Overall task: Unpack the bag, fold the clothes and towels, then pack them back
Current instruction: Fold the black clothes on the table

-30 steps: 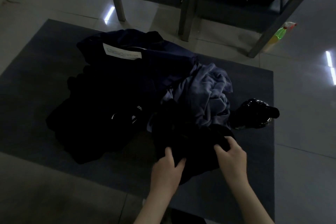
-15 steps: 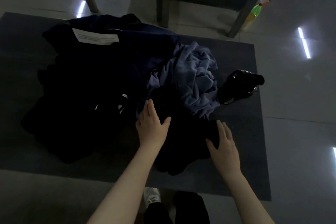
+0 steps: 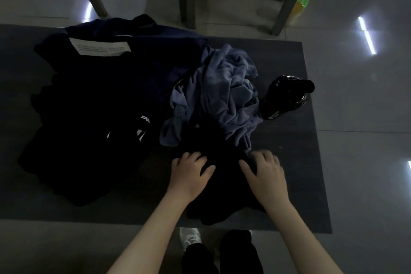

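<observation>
Dim overhead view of the sorting stage; nothing is folded yet.

(a) Grey floor mat (image 3: 289,162): the surface under both of your hands, reaching far beyond them on every side.

(b) Dark navy heap (image 3: 133,69), well out to the left of your left hand and beyond it, carrying a white label (image 3: 100,48). The light is too low to separate bag from clothing in it.

(c) Black garment (image 3: 222,187), the item in hand. It lies crumpled directly beneath and between your hands, its near edge trailing back towards your wrists.

(d) Blue-grey towel (image 3: 226,95), just beyond your fingertips, bunched and overlapping the black garment's far side.

(e) Left hand (image 3: 191,173) and right hand (image 3: 265,173), close together and level, each with its fingers bent down into the black garment and bunching its cloth, thumbs turned inward.

(f) Black bottle (image 3: 287,98), lying beyond your right hand, beside the towel.

(g) Green spray bottle (image 3: 302,2), far beyond your right hand, off the mat.

Handling note: the black garment looks light, limp and non-slippery; it will likely sag and drag the overlapping towel with it. Judge it best taken at two separated points along one hem or the shoulders, not at mid-cloth, so that it hangs flat when lifted. Neither seam nor edge can be made out in this light; feel for them.
</observation>
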The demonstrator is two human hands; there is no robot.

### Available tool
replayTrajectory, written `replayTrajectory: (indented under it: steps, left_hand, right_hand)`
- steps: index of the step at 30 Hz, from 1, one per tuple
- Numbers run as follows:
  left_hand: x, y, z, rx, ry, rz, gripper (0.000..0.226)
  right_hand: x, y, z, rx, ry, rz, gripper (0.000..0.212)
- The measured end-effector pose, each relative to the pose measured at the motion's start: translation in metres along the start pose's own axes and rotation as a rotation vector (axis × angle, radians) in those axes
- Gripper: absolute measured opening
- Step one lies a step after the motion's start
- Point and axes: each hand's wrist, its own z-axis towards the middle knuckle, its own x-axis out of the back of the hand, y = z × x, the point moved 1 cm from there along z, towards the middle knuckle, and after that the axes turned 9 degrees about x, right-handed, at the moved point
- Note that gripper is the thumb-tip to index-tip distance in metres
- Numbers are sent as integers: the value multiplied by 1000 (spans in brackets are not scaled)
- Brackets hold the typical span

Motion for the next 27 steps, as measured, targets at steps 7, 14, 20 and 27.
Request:
replayTrajectory:
  steps: [7, 14, 20, 27]
  left_hand:
    - [-10, 3, -14, -5, -71, 137, 44]
    - [4, -2, -15, 176, 283, -275, 23]
    - [24, 0, 20, 117, -21, -241, 55]
    - [37, 0, 17, 235, -352, -490, 14]
  right_hand:
    - [-18, -52, 89, 137, -308, 493, 73]
    - [-14, -31, 80, 290, -331, 432, 25]
    - [9, -11, 57, 236, -31, 671, 16]
    - [42, 21, 40, 16, 239, 713, 16]
